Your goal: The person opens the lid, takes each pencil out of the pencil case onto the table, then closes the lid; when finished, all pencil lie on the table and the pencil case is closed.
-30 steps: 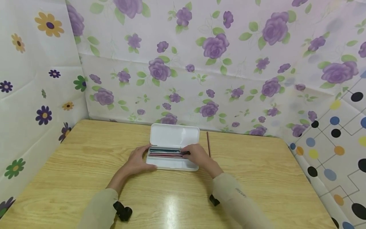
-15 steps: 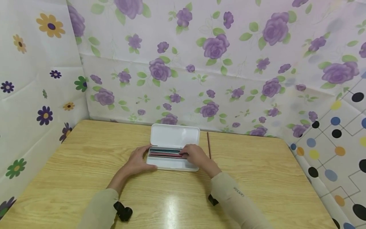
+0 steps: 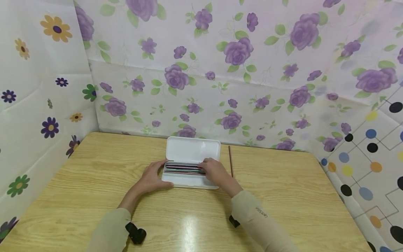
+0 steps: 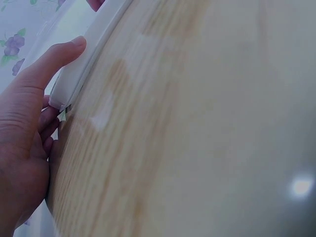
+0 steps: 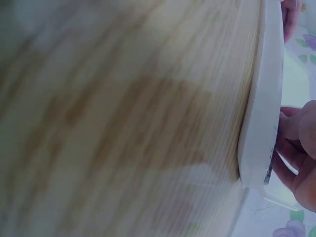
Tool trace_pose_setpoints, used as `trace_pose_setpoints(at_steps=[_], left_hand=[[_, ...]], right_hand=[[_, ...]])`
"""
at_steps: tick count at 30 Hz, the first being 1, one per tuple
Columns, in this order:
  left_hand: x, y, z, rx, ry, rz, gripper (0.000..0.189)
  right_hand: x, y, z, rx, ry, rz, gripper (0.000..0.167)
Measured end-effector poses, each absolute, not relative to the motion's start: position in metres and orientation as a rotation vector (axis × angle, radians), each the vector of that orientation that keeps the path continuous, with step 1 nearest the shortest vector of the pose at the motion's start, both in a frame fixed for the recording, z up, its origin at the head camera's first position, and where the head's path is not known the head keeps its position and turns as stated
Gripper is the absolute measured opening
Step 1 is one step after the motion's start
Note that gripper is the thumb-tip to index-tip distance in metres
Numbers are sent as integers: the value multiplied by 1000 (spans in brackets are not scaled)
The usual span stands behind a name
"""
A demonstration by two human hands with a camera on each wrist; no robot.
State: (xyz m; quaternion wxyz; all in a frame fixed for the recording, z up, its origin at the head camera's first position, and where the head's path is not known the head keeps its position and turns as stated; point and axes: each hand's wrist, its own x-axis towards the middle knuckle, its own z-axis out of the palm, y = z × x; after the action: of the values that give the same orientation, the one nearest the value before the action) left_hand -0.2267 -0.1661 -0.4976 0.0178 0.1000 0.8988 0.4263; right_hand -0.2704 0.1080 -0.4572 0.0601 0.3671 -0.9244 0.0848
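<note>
An open white pencil case (image 3: pixel 189 181) lies on the table, its lid (image 3: pixel 192 148) tipped back towards the wall. Several thin coloured pencils (image 3: pixel 182 169) lie lengthwise inside. My left hand (image 3: pixel 151 177) grips the case's left end, the thumb over the front edge; in the left wrist view the other fingers reach around the corner. My right hand (image 3: pixel 216 172) reaches over the right end, its fingertips down among the pencils. In the right wrist view its bent fingers dip behind the case wall (image 5: pixel 264 98), so I cannot tell whether they pinch a pencil.
One reddish-brown pencil (image 3: pixel 231 161) lies on the table right of the case, pointing towards the flowered wall covering (image 3: pixel 204 87). The wooden table (image 3: pixel 283 196) ends at that wall behind. Black wrist cameras (image 3: pixel 136 233) sit by both sleeves.
The pencils in the case have shifted and show a different order of colours. A dark pencil end near my right fingertips has gone from view. My left hand has stayed put.
</note>
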Motion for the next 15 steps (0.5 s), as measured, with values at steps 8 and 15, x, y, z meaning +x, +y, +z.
trace_pose_setpoints(at_steps=[8, 15], left_hand=[[-227, -165, -497, 304, 2786, 1326, 100], [-226, -166, -496, 309, 2792, 1314, 100]], right_hand=[[-266, 109, -450, 1070, -2784, 389, 22], [-265, 110, -438, 1024, -2812, 581, 19]])
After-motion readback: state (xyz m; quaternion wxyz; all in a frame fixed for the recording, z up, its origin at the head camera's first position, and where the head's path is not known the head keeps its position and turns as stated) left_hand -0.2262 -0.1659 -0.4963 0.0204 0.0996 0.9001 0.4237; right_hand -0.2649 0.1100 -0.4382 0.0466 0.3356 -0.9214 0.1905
